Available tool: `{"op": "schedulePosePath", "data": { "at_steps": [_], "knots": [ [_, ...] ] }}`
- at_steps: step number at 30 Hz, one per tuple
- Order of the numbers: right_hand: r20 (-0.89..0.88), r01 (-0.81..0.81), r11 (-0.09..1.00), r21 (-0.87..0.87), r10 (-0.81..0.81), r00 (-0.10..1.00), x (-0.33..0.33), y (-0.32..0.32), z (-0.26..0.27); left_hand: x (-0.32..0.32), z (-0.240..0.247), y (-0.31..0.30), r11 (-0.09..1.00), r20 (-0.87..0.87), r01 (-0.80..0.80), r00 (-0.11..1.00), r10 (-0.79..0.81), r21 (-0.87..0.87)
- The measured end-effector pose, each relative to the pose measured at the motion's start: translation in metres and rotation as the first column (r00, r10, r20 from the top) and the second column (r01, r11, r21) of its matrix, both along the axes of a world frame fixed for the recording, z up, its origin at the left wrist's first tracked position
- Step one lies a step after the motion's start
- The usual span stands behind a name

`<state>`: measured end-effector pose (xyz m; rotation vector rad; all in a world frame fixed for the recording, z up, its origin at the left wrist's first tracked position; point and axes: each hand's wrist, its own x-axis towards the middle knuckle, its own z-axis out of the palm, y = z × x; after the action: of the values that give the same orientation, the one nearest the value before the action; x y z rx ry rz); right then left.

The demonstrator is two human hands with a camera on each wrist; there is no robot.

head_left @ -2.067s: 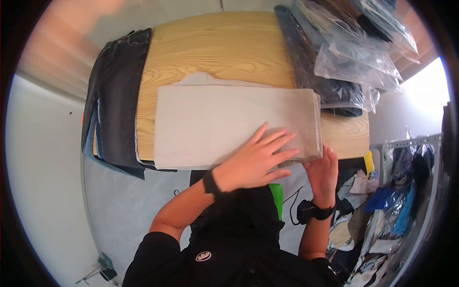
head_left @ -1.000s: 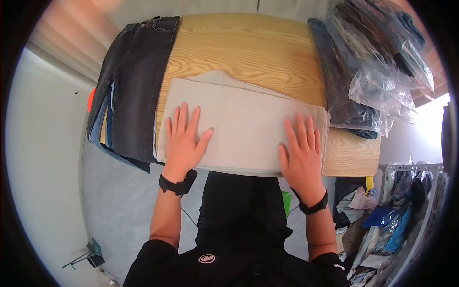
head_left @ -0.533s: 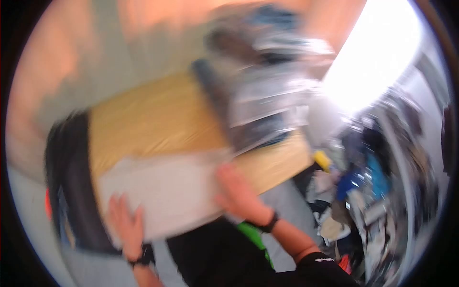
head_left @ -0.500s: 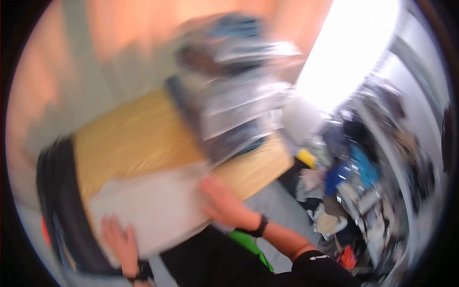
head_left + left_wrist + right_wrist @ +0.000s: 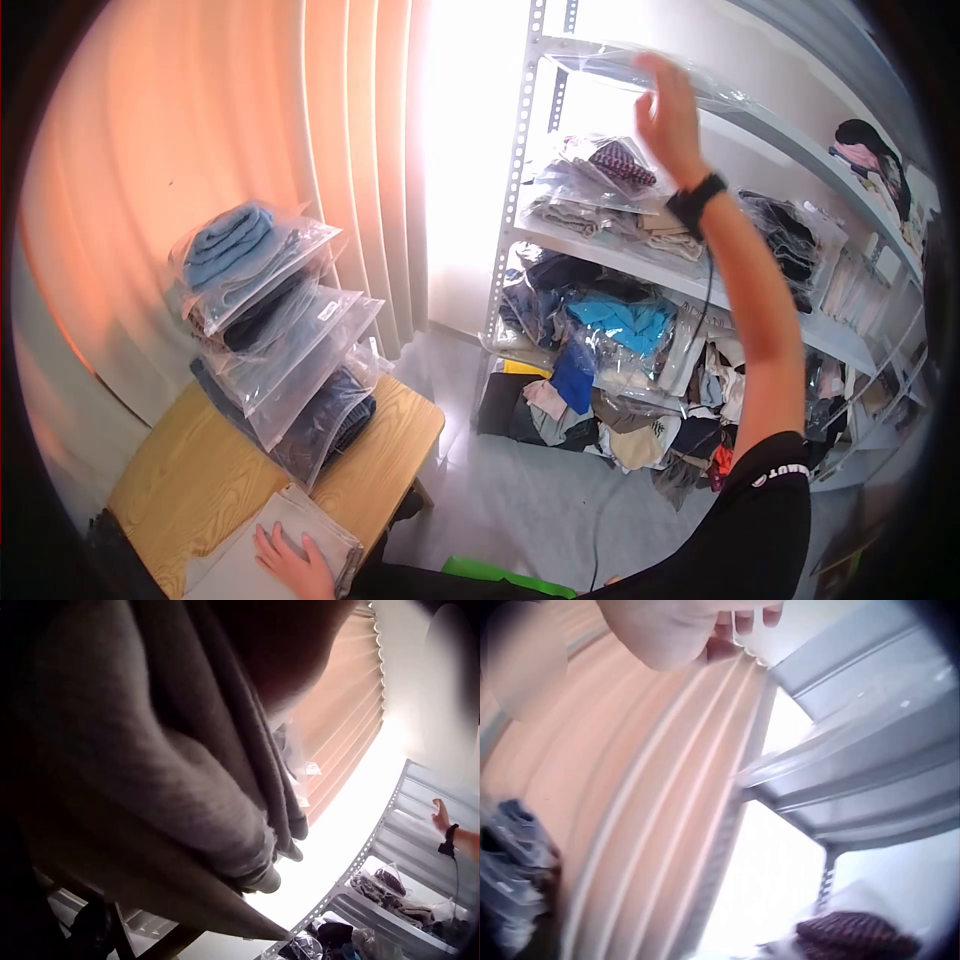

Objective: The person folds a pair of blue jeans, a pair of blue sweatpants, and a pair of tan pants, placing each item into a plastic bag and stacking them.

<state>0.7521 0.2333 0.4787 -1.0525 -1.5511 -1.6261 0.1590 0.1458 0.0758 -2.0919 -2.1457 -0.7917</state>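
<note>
My left hand (image 5: 293, 566) lies spread on a folded beige garment (image 5: 222, 572) at the table's near edge. Its layered folds (image 5: 187, 795) fill much of the left wrist view. My right arm reaches up to the metal shelving, the right hand (image 5: 672, 118) raised in front of the top shelf with loosely bent fingers and nothing in them. Clear plastic bags (image 5: 715, 88) lie along that shelf's edge, close to the hand in the head view. From the right wrist, clear plastic (image 5: 840, 731) droops over the shelf below the fingers (image 5: 744, 621).
Bagged folded jeans (image 5: 232, 245) are stacked on the wooden table (image 5: 400, 425). Lower shelves hold bagged clothes (image 5: 620, 325), with a loose clothing heap (image 5: 640, 445) at the bottom. A pleated curtain (image 5: 370, 150) hangs behind; a green object (image 5: 505, 577) is near the person's lap.
Both hands pressed on the beige garment earlier. The view has swung right to the shelving; the right hand has left the cloth and risen to the top shelf, while the left stays on it.
</note>
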Motion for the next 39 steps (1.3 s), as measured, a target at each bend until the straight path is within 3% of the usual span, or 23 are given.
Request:
{"op": "schedulePosePath", "data": {
  "at_steps": [2, 4, 7, 10, 13, 17, 21, 23, 25, 27, 28, 29, 32, 33, 34, 35, 36, 38, 39],
  "knots": [
    [0.069, 0.209, 0.968, 0.139, -0.22, 0.973, 0.037, -0.006, 0.048, 0.001, 0.001, -0.001, 1.0, 0.012, -0.008, 1.0, 0.009, -0.024],
    [0.031, 0.509, 0.823, 0.252, -0.532, 0.846, 0.081, -0.004, 0.071, 0.0, 0.001, -0.003, 0.999, 0.03, -0.014, 0.999, 0.015, -0.029],
    [-0.243, 0.659, 0.667, -0.348, -0.743, 0.623, 0.106, -0.014, 0.08, -0.003, 0.0, -0.005, 0.999, 0.034, -0.028, 0.999, 0.029, -0.029],
    [-0.403, 0.482, 0.859, -0.173, -0.508, 0.761, 0.127, -0.016, 0.087, -0.006, -0.005, -0.006, 1.0, 0.035, -0.025, 0.999, 0.025, 0.007],
    [-0.574, 0.41, 0.912, 0.025, -0.323, 0.753, 0.125, -0.015, 0.09, -0.005, -0.005, -0.009, 0.998, 0.049, -0.02, 0.999, 0.017, 0.057],
    [-0.651, 0.325, 0.924, 0.2, -0.122, 0.749, 0.122, -0.022, 0.106, -0.005, 0.0, -0.01, 0.997, 0.046, 0.002, 0.999, -0.006, 0.084],
    [-0.478, 0.256, 0.87, 0.422, -0.027, 0.878, 0.089, -0.054, 0.098, -0.005, 0.0, -0.01, 0.996, 0.066, 0.009, 0.998, -0.015, 0.09],
    [-0.179, 0.227, 0.84, 0.493, -0.157, 0.971, 0.058, -0.091, 0.072, -0.008, -0.003, -0.013, 0.996, 0.081, 0.015, 0.996, -0.022, 0.088],
    [-0.064, 0.181, 0.866, 0.466, -0.171, 0.983, 0.027, -0.123, 0.035, -0.012, -0.009, -0.011, 0.996, 0.088, 0.018, 0.996, -0.026, 0.086],
    [-0.044, 0.198, 0.861, 0.469, -0.201, 0.979, -0.006, -0.147, -0.009, -0.014, -0.035, -0.006, 0.999, 0.124, 0.035, 0.992, -0.04, 0.042],
    [-0.091, 0.152, 0.913, 0.379, -0.127, 0.988, -0.008, -0.164, -0.033, -0.018, -0.054, -0.013, 1.0, 0.136, 0.022, 0.991, -0.022, -0.002],
    [-0.035, 0.236, 0.9, 0.367, -0.241, 0.97, -0.019, -0.182, -0.055, -0.017, -0.059, -0.015, 0.998, 0.133, 0.057, 0.989, -0.059, 0.025],
    [0.155, 0.083, 0.967, 0.242, -0.123, 0.98, -0.039, -0.206, -0.116, -0.008, -0.036, -0.017, 0.982, 0.191, 0.169, 0.965, -0.182, 0.08],
    [0.227, -0.005, 0.98, 0.199, -0.041, 0.973, -0.045, -0.212, -0.135, -0.001, -0.028, -0.024, 0.959, 0.498, 0.279, 0.827, -0.261, 0.039],
    [0.297, -0.098, 0.979, 0.18, 0.041, 0.954, -0.056, -0.215, -0.159, 0.003, -0.01, -0.03, 0.856, 0.828, 0.517, 0.49, -0.273, -0.024],
    [0.327, -0.21, 0.967, 0.141, 0.155, 0.932, -0.075, -0.212, -0.182, 0.012, 0.005, -0.036, 0.729, 0.962, 0.679, 0.134, -0.239, 0.086],
    [0.328, -0.345, 0.934, 0.089, 0.3, 0.896, -0.1, -0.206, -0.206, 0.02, 0.02, -0.048, 0.599, 0.961, 0.752, -0.24, -0.14, 0.275],
    [0.287, -0.557, 0.83, -0.039, 0.543, 0.789, -0.165, -0.19, -0.248, 0.025, 0.044, -0.06, 0.512, 0.894, 0.742, -0.425, -0.139, 0.433],
    [0.234, -0.669, 0.741, -0.066, 0.663, 0.711, -0.203, -0.18, -0.266, 0.021, 0.043, -0.055, 0.528, 0.858, 0.71, -0.507, -0.078, 0.467]
  ]
}}
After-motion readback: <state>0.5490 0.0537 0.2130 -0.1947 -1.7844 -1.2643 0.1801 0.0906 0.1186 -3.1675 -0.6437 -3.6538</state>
